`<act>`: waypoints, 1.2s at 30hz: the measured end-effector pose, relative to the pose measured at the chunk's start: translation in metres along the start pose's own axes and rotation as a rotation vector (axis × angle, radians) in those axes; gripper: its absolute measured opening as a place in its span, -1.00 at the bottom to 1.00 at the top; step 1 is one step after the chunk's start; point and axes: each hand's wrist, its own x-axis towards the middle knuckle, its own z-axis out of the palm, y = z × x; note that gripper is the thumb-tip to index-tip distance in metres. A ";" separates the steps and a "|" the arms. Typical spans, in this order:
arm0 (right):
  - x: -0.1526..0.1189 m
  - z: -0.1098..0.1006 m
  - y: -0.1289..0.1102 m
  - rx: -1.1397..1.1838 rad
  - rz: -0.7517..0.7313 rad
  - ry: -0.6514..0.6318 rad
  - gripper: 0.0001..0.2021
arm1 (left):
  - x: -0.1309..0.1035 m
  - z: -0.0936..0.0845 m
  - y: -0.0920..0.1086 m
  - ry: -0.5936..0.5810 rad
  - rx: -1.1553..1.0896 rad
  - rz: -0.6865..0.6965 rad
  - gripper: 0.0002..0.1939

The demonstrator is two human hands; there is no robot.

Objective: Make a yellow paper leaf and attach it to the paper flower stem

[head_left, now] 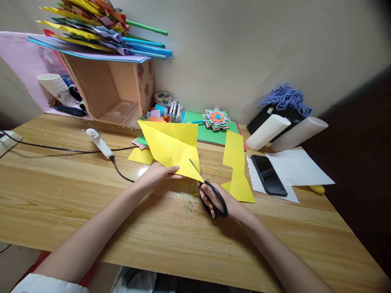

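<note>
While the wooden tabletop (137,236) spreads below, a yellow sheet (174,144) reaches from the left hand (160,173) to the right hand (212,197).
The creased yellow sheet rises beyond the left hand, whose thumb and fingers pinch its lower edge; 1 angular yellow paper piece (234,148) lies beyond and rightward of the right hand. That hand is closed round the handles of black scissors (225,206), 1 blade showing over the sheet's near corner. Farther right of it sits a black phone (269,175).
</note>
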 end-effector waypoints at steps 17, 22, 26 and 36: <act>0.003 0.002 0.001 0.035 -0.055 -0.017 -0.40 | -0.002 0.003 -0.002 -0.055 0.008 -0.059 -0.77; 0.004 0.000 0.006 0.029 -0.034 0.001 -0.44 | -0.001 0.003 -0.001 -0.049 0.008 -0.073 -0.79; 0.002 0.002 0.003 0.026 -0.048 -0.009 -0.43 | -0.002 0.004 0.000 -0.035 -0.036 -0.093 -0.76; 0.001 0.004 -0.006 0.061 -0.034 -0.042 -0.30 | -0.007 0.008 0.003 -0.080 -0.052 -0.167 -0.69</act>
